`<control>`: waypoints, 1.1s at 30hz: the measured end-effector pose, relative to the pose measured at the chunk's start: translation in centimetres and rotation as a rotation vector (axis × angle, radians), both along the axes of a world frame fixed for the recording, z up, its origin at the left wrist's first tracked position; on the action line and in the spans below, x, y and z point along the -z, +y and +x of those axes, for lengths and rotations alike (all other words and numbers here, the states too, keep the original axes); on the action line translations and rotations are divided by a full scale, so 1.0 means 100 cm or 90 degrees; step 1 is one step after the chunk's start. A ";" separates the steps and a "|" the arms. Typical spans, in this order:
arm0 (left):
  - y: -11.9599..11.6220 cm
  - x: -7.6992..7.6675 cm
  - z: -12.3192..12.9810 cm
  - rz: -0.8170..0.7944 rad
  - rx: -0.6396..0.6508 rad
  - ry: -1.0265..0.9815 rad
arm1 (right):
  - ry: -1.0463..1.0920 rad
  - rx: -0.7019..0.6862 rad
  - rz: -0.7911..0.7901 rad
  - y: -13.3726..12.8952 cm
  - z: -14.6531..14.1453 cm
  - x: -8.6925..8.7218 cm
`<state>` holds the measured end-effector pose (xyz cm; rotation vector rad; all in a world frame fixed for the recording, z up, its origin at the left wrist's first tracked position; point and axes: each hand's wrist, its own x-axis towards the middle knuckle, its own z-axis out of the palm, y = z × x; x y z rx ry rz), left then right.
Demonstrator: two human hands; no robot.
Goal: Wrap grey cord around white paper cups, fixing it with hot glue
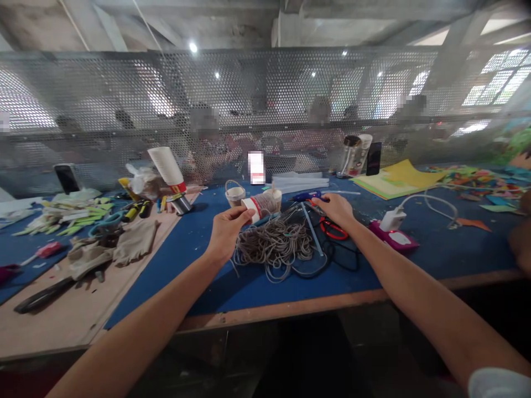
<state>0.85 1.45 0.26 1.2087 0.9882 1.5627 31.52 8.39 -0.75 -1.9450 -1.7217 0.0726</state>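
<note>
My left hand (230, 229) pinches the rim of a white paper cup (249, 213) with a red band. The cup lies tilted on its side, and grey cord (265, 204) is wound round its far part. Below it a loose heap of grey cord (274, 243) covers part of the blue mat. My right hand (337, 210) has its fingers closed beside a blue glue gun (306, 195) and red-handled scissors (334, 229). What those fingers grip, if anything, is hidden. A clear glue stick (312, 229) lies across the cord.
Behind the cup stands a small cord-covered basket (235, 194) with a handle. Stacked paper cups (166, 166) lean at the left, near a glove (135, 242). A white charger (392, 220) sits on a pink power block (394, 237). Yellow sheets (390, 178) lie back right.
</note>
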 end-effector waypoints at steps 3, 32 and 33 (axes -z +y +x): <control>-0.002 -0.002 0.001 -0.012 0.007 -0.004 | -0.031 0.001 -0.021 0.004 -0.001 0.007; -0.009 -0.003 0.002 0.021 0.109 0.044 | -0.001 -0.392 0.336 -0.070 -0.096 -0.018; -0.009 -0.003 0.002 0.024 0.110 0.055 | -0.004 -0.397 0.338 -0.070 -0.095 -0.019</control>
